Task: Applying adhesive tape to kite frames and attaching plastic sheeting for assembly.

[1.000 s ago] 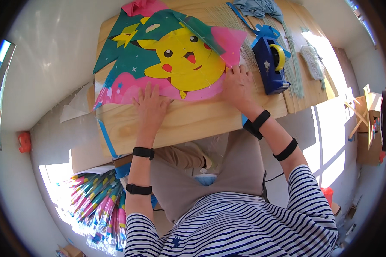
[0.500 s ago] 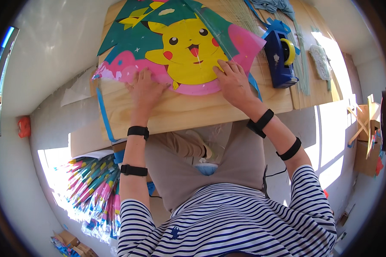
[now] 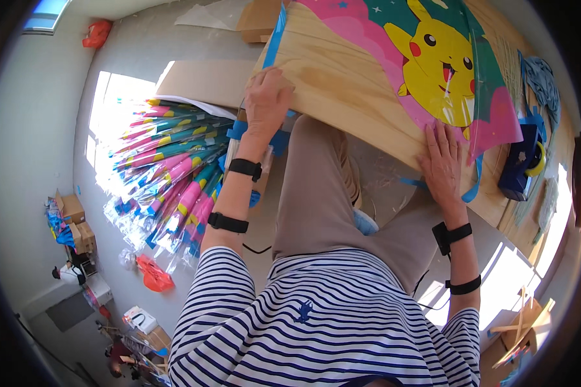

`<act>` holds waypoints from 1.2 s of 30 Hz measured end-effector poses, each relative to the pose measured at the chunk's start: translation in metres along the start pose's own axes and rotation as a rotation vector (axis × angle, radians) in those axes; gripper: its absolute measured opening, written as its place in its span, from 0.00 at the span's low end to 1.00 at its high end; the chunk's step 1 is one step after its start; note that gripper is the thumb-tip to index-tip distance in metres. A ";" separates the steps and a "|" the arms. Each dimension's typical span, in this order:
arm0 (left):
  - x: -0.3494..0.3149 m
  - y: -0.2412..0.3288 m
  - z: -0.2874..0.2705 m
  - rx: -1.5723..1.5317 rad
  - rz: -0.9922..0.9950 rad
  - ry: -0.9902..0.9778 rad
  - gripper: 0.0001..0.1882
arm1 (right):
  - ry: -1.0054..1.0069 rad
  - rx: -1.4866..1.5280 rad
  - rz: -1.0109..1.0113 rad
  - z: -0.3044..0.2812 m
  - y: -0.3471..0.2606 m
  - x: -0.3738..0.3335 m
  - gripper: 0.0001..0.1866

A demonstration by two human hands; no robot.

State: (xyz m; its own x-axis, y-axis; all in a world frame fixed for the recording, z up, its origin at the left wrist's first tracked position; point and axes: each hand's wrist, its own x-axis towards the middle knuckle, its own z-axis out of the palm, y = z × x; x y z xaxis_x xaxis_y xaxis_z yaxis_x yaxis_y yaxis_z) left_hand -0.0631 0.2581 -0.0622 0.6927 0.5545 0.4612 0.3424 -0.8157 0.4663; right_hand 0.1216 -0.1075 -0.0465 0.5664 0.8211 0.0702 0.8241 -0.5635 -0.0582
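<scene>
A printed plastic kite sheet (image 3: pixel 381 42), green and pink with a yellow cartoon character, lies on the wooden table (image 3: pixel 342 84). My right hand (image 3: pixel 442 161) rests flat on the sheet's near edge, fingers stretched out. At the table's left corner is my left hand (image 3: pixel 265 100), its fingers curled by the lower end of a blue strip (image 3: pixel 275 39). What those fingers hold, if anything, is hidden. Another blue ribbon (image 3: pixel 474 184) hangs over the table edge beside my right hand.
A blue tape dispenser (image 3: pixel 518 161) stands on the table's right side, near a blue cloth (image 3: pixel 541 80) and thin pale sticks (image 3: pixel 545 206). Left of my legs is a fanned pile of wrapped kites (image 3: pixel 168 168). A red bag (image 3: pixel 153 274) and cardboard boxes (image 3: pixel 77 229) are on the floor.
My view has turned left. My left hand has left the sheet and moved to the table's left corner. The right hand has flattened at the sheet's near edge.
</scene>
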 end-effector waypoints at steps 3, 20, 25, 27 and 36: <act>-0.092 -0.086 -0.073 0.195 -0.313 0.020 0.15 | 0.031 -0.032 -0.025 0.006 -0.004 0.000 0.32; -0.420 -0.134 -0.044 -0.845 -1.869 0.467 0.15 | -0.012 0.573 -0.580 -0.031 -0.245 0.074 0.07; -0.405 -0.139 -0.033 -1.377 -1.932 0.734 0.14 | -0.269 0.616 -0.682 -0.013 -0.317 0.066 0.06; -0.403 -0.141 -0.029 -1.370 -1.968 0.776 0.14 | -0.405 0.650 -0.681 0.001 -0.339 0.062 0.07; -0.406 -0.108 -0.065 -1.695 -1.719 0.530 0.13 | -0.810 0.745 -0.403 0.058 -0.396 0.039 0.15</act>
State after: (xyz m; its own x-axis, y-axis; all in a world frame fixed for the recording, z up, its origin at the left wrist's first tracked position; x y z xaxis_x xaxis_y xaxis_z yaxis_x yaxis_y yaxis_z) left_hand -0.4220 0.1315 -0.2508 0.2561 0.4782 -0.8401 -0.5618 0.7809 0.2732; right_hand -0.1833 0.1528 -0.0787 -0.1271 0.8975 -0.4224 0.5817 -0.2775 -0.7646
